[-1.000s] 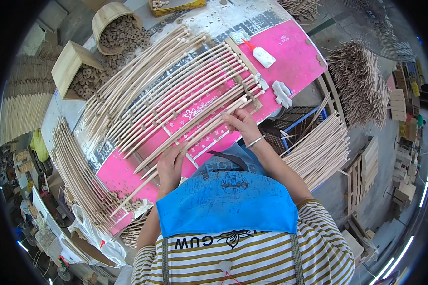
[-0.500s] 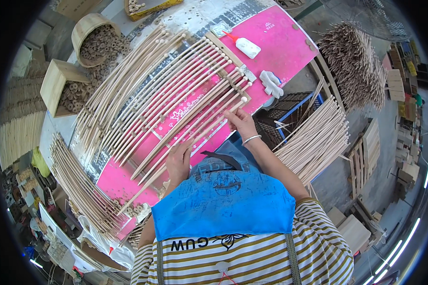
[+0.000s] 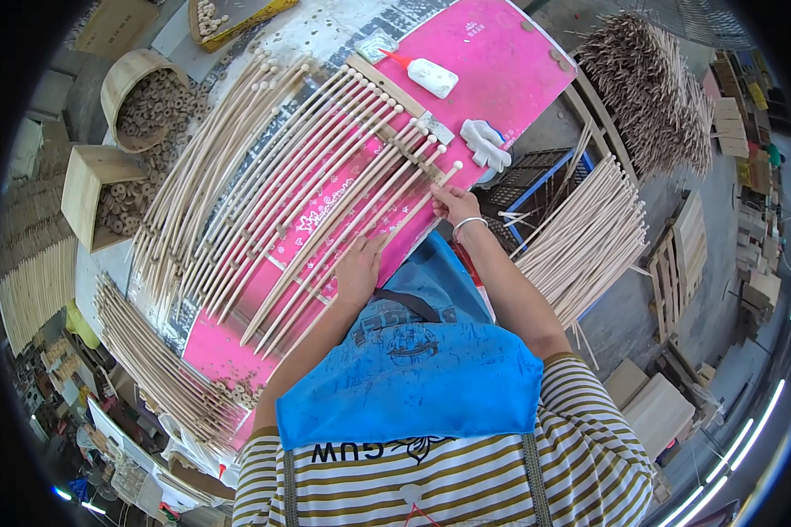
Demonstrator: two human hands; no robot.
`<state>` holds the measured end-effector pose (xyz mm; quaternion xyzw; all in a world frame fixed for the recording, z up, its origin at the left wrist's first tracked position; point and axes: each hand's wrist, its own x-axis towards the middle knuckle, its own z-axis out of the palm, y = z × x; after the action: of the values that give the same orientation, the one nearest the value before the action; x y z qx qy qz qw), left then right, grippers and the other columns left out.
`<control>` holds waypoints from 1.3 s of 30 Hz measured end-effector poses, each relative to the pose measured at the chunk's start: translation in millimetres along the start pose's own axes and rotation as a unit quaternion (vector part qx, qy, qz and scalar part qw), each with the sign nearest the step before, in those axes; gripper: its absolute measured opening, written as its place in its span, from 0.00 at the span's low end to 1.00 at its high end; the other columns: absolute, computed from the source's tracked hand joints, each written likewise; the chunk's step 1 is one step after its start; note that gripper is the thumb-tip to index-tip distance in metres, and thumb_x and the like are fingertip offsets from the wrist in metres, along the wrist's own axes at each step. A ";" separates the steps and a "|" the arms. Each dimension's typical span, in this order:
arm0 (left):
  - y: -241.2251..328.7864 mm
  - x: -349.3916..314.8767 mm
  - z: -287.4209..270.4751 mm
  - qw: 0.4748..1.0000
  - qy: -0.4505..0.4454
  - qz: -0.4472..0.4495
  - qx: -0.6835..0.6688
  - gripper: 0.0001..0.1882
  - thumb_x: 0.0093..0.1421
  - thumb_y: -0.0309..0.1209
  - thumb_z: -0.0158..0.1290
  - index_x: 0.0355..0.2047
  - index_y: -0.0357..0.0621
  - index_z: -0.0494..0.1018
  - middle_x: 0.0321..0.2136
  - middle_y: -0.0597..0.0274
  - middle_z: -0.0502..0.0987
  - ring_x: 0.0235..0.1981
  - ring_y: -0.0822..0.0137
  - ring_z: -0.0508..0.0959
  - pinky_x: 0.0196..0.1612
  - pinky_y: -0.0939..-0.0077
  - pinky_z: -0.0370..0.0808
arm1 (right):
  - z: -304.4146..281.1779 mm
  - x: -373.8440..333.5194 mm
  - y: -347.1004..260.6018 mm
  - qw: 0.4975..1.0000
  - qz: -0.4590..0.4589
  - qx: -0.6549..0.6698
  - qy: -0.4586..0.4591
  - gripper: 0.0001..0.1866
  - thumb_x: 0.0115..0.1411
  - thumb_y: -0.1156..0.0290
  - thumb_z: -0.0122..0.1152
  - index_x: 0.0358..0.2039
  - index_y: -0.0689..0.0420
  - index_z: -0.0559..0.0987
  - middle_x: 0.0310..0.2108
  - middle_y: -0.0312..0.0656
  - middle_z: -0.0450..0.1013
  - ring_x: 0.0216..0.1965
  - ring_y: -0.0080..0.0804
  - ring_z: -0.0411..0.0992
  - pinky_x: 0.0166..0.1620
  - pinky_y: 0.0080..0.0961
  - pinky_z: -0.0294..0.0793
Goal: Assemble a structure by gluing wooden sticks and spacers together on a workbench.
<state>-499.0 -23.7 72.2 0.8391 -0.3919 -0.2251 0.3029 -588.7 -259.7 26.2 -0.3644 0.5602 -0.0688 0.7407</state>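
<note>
Long thin wooden rods with round ball ends (image 3: 325, 167) lie side by side across a pink board, several with a small wooden ring partway along. My right hand (image 3: 457, 206) pinches the nearest wooden rod (image 3: 410, 217) just below its pale ball end. Farther down that same rod, my left hand (image 3: 358, 270) lies with its fingers stretched out along it, partly covering it. A wooden strip (image 3: 395, 101) runs beneath the ball ends. Beyond it lie a white glue bottle (image 3: 432, 77) with a red nozzle and a crumpled white glove (image 3: 485, 145).
A round wooden tub (image 3: 119, 97) and a square wooden box (image 3: 81, 198) hold small wooden rings at the left. Bundled rods (image 3: 584, 237) rest over a dark crate (image 3: 540, 180) at my right. More rods (image 3: 158, 360) lie at the lower left.
The rod in my right hand has come down alongside the others on the board. My left hand has slid up and outward along it, its fingers straighter. The view has shifted slightly.
</note>
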 end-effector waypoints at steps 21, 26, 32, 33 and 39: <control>-6.8 26.0 11.5 0.982 -0.036 0.057 0.175 0.23 0.58 0.26 0.50 0.55 0.51 0.71 0.38 0.58 0.71 0.38 0.56 0.76 0.38 0.63 0.78 | 8.6 24.0 -0.8 0.997 -0.036 0.007 0.062 0.12 0.57 0.69 0.71 0.37 0.63 0.81 0.27 0.37 0.77 0.25 0.23 0.75 0.29 0.21 0.78; -8.1 23.9 7.3 0.985 -0.051 0.050 0.158 0.25 0.57 0.25 0.50 0.57 0.50 0.70 0.38 0.57 0.71 0.38 0.55 0.76 0.37 0.62 0.79 | 3.2 28.2 0.2 0.999 -0.025 -0.024 0.016 0.10 0.60 0.68 0.68 0.38 0.62 0.82 0.28 0.36 0.78 0.27 0.22 0.74 0.33 0.20 0.77; -11.3 22.5 9.2 0.985 -0.053 0.054 0.154 0.26 0.56 0.23 0.50 0.57 0.48 0.70 0.38 0.56 0.71 0.38 0.53 0.77 0.37 0.61 0.79 | 5.4 28.9 -1.0 0.999 -0.029 -0.031 0.022 0.10 0.62 0.69 0.66 0.39 0.62 0.82 0.30 0.36 0.78 0.29 0.22 0.75 0.34 0.20 0.77; -11.6 23.0 9.4 0.986 -0.053 0.054 0.150 0.27 0.55 0.23 0.50 0.58 0.48 0.70 0.38 0.56 0.72 0.38 0.53 0.77 0.37 0.60 0.78 | 5.2 29.5 -0.6 0.999 -0.029 -0.031 0.023 0.10 0.62 0.69 0.66 0.39 0.62 0.82 0.30 0.36 0.78 0.29 0.22 0.75 0.34 0.20 0.77; -13.2 26.6 11.4 0.987 -0.063 0.043 0.141 0.28 0.54 0.22 0.50 0.59 0.48 0.69 0.40 0.56 0.72 0.39 0.53 0.77 0.38 0.61 0.79 | 9.9 32.3 1.7 0.998 -0.037 -0.014 0.050 0.12 0.61 0.71 0.66 0.43 0.64 0.79 0.31 0.39 0.78 0.29 0.24 0.76 0.33 0.21 0.78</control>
<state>-483.4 -42.0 51.3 0.8399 -0.4736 -0.2071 0.1656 -568.7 -270.4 1.1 -0.3911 0.5832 -0.1063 0.7040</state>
